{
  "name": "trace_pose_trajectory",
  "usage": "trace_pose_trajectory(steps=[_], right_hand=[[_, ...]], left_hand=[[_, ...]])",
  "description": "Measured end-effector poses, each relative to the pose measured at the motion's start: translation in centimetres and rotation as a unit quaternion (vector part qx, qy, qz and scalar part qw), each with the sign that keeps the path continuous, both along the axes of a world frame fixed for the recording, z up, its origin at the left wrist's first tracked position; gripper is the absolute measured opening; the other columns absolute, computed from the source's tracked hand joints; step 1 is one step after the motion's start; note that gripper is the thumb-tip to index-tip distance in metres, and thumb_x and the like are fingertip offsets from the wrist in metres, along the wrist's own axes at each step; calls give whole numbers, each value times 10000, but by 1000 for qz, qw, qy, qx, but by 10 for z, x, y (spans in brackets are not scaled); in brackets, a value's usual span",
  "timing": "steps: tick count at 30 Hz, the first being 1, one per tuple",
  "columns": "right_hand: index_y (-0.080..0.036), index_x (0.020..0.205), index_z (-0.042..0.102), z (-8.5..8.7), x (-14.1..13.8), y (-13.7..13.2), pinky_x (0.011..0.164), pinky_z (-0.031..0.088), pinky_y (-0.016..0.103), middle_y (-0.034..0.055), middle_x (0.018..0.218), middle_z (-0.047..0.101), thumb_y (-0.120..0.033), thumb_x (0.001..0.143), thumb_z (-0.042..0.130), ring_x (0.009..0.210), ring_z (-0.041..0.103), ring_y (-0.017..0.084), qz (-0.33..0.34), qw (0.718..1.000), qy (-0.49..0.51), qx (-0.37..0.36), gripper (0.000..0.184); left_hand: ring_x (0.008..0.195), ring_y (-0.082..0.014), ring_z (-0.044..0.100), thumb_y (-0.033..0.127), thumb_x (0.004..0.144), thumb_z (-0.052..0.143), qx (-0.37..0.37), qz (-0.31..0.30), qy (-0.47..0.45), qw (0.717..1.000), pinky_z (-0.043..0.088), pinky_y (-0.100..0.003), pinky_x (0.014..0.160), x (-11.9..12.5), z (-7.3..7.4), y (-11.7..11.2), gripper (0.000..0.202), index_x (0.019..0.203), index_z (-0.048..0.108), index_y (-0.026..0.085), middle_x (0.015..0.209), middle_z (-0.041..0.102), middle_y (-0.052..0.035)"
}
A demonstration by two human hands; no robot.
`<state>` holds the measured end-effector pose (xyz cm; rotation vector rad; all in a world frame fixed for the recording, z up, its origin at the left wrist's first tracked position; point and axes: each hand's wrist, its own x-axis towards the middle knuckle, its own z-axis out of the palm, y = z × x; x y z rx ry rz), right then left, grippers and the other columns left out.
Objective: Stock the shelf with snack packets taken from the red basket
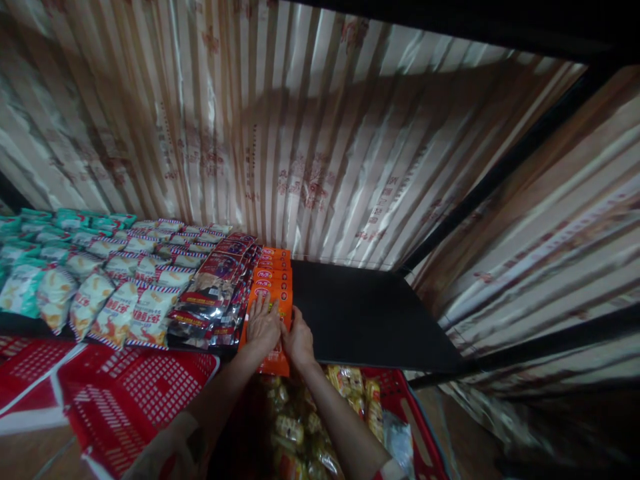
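A row of orange snack packets [273,277] lies overlapped on the black shelf [370,320], its front end jutting past the shelf edge. My left hand [263,327] rests flat on top of the front packets with its fingers stretched out. Against their right side sits my right hand [299,339], its fingers partly hidden behind the packets' edge; whether it grips one I cannot tell. Dark red and silver packets [213,293] lie in a stack just left of the orange ones.
White snack bags [150,313] and green bags [25,287] fill the shelf's left part. Below stand a red basket [135,400] and another basket holding yellow-wrapped snacks [290,427]. Black posts [495,160] and a pleated, printed sheet [310,147] bound the shelf.
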<state>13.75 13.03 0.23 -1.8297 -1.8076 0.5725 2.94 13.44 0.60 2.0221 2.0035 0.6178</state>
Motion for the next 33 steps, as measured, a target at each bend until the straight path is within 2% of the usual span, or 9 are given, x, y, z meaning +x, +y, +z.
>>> trace_pose_trajectory(steps=[6, 11, 20, 24, 26, 28, 30, 33], right_hand=[[-101, 1297, 432, -6, 1, 2, 819, 461, 313, 162, 1143, 624, -269, 821, 455, 989, 625, 242, 19, 999, -9, 28, 505], [-97, 1289, 462, -10, 3, 2, 804, 468, 311, 168, 1101, 636, -293, 838, 430, 986, 623, 248, 11, 999, -24, 40, 492], [-80, 1274, 486, -15, 5, 2, 770, 477, 301, 162, 1056, 643, -314, 859, 394, 926, 634, 238, 19, 999, -22, 46, 485], [-112, 1262, 509, -10, 10, 0, 734, 492, 310, 149, 1053, 621, -300, 863, 387, 850, 630, 223, 15, 997, -64, 44, 458], [-148, 1224, 552, -3, 11, 1, 727, 495, 321, 133, 1025, 609, -292, 866, 384, 844, 611, 222, 12, 993, -92, 71, 421], [-186, 1188, 587, 6, 8, 7, 816, 481, 337, 118, 1054, 596, -268, 865, 387, 943, 572, 227, 43, 987, -95, 124, 389], [-201, 1207, 579, 16, -1, 18, 951, 419, 359, 102, 1170, 570, -235, 870, 381, 1080, 508, 223, 125, 976, -75, 163, 393], [-178, 1234, 562, 27, -22, 39, 1074, 286, 409, 78, 1304, 513, -235, 889, 359, 1291, 331, 235, 248, 955, -75, 141, 404]], left_hand=[[1376, -256, 212, 249, 859, 374, 21, 11, 6, 1000, 166, -453, 1127, -1, -11, 8, 471, 1317, 464, 189, 1427, 388, -72], [1367, -259, 236, 285, 878, 333, 29, 19, 14, 999, 136, -456, 1133, 2, -19, 9, 482, 1337, 438, 179, 1431, 386, -69], [1357, -292, 252, 301, 861, 367, 41, 31, 23, 998, 143, -474, 1123, 5, -19, 11, 485, 1321, 464, 182, 1424, 398, -83], [1362, -298, 235, 304, 850, 386, 40, 33, 20, 998, 137, -493, 1121, 8, -21, 13, 495, 1321, 462, 170, 1403, 426, -99], [1366, -296, 225, 298, 851, 386, 33, 32, 16, 999, 126, -490, 1126, 7, -22, 14, 497, 1323, 459, 162, 1398, 432, -105], [1367, -296, 223, 287, 854, 383, 23, 24, 14, 999, 112, -491, 1129, 7, -24, 15, 492, 1322, 461, 159, 1402, 427, -105], [1359, -305, 238, 283, 852, 395, 11, 15, 15, 1000, 100, -506, 1128, 6, -27, 15, 490, 1321, 461, 161, 1407, 419, -109], [1332, -324, 292, 301, 846, 426, 11, 10, 34, 999, 107, -541, 1114, 7, -32, 17, 494, 1321, 461, 168, 1392, 434, -130]])
